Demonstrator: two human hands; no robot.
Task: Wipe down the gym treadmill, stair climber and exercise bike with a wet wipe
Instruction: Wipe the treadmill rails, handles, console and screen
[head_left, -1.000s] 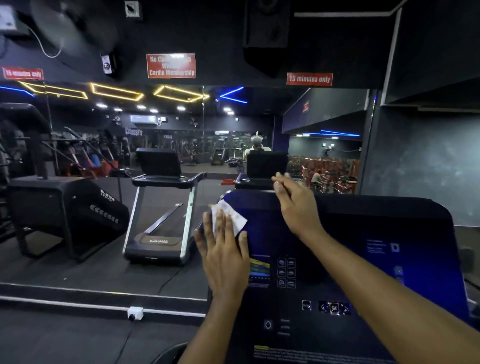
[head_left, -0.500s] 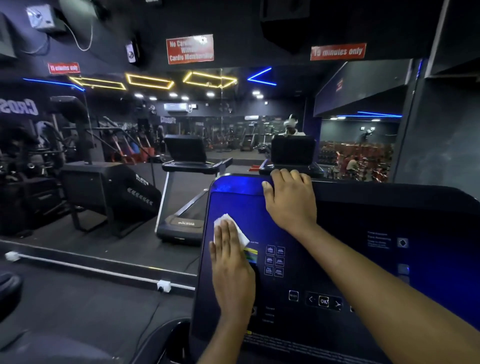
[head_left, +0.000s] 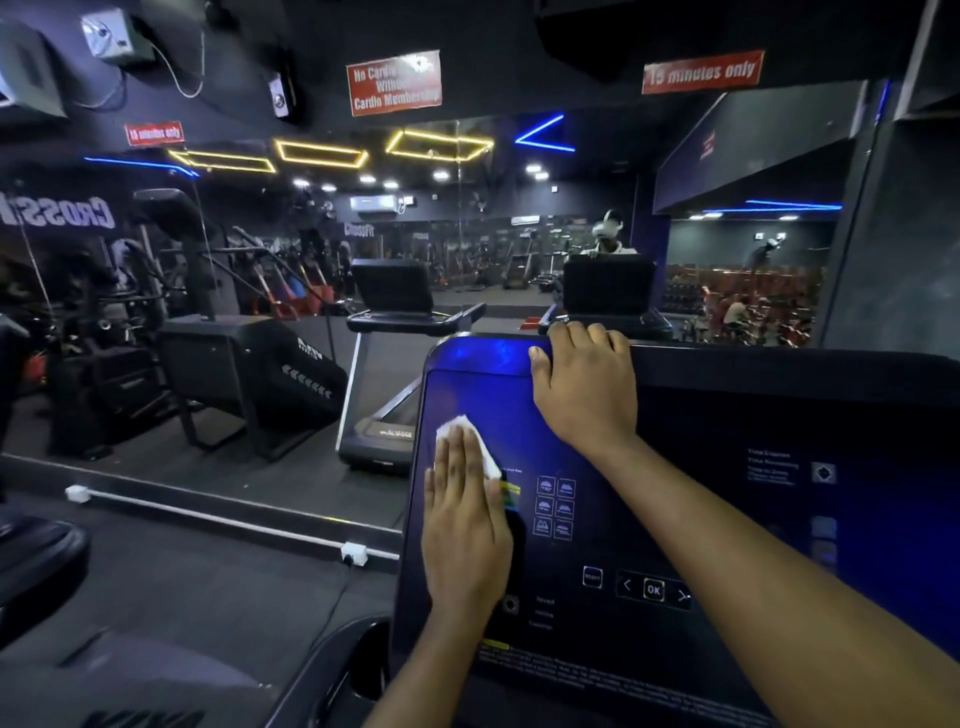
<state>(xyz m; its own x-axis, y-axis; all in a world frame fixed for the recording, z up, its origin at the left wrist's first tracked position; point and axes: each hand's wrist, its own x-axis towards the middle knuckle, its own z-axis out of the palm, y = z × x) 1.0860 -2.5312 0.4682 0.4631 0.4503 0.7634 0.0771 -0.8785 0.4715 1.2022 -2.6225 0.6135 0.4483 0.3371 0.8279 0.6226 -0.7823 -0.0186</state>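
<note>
Lower centre of frame: left hand (head_left: 465, 525), fingers flat and straight, presses a white wet wipe (head_left: 470, 441) onto the treadmill console (head_left: 727, 519); right hand (head_left: 587, 387) grasps the console's top edge.

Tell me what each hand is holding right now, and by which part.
Left hand holds nothing: its straight fingers press the wet wipe flat on the console. Right hand grips the console's top edge, fingers curled over it.

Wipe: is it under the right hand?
No, the left hand presses the wipe flat on the console; the right hand grips the console's top edge.
</note>
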